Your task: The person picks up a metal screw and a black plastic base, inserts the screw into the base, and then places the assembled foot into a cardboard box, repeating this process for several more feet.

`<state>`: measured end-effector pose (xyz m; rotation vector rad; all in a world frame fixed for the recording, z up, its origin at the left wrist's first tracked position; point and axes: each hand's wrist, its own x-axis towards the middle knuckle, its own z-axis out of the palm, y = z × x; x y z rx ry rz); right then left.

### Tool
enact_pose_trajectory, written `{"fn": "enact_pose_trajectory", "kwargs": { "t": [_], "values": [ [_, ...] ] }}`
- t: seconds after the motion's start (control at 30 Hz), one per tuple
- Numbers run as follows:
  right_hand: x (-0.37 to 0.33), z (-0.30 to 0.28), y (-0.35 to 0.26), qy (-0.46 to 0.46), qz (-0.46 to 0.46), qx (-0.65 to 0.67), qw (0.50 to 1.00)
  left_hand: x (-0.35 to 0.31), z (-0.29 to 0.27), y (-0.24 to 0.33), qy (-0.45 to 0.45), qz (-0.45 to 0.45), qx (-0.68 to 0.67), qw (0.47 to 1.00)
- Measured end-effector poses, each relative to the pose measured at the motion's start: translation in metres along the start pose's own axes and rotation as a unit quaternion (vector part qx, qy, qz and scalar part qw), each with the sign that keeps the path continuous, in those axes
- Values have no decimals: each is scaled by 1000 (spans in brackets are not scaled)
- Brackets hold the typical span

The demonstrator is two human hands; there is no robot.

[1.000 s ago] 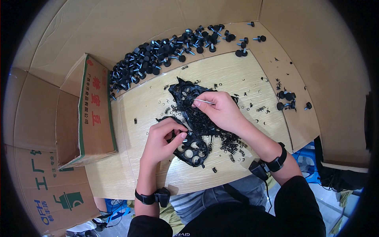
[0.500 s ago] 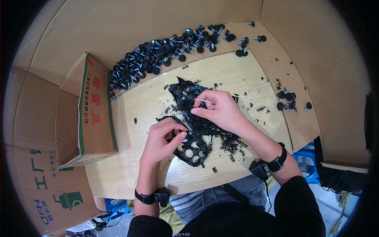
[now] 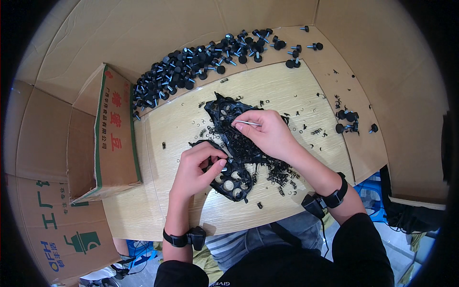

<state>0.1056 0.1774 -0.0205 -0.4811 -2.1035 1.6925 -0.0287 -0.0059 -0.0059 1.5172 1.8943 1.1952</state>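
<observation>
My right hand (image 3: 263,131) pinches a thin silver metal rod (image 3: 249,123) between thumb and fingers, above a crumpled black plastic sheet (image 3: 222,106) with round holes. To its left, my left hand (image 3: 198,167) is closed, with thumb and forefinger tips nearly together. What lies between those tips is too small to make out. Right beside them is a second black piece with round holes (image 3: 241,182), partly under the hand. A short metal stud shows near the thumb. Many small black coils and scraps (image 3: 279,176) lie beneath and beside my right hand.
A heap of black-headed screws (image 3: 191,67) lines the back of the wooden board (image 3: 177,117). A few more screws (image 3: 349,116) lie on cardboard at the right. An open cardboard box (image 3: 114,129) stands at the left. Tall cardboard walls (image 3: 382,62) surround the work surface.
The fingers of my right hand have shifted slightly around the metal rod. My left hand stays where it was.
</observation>
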Motion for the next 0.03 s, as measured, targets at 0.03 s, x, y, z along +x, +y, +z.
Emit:
{"fn": "enact_pose_trajectory", "kwargs": {
  "t": [0.03],
  "values": [
    [0, 1, 4, 5, -17, -1, 1000, 0, 0, 0, 0, 2, 0, 1000]
  ]
}}
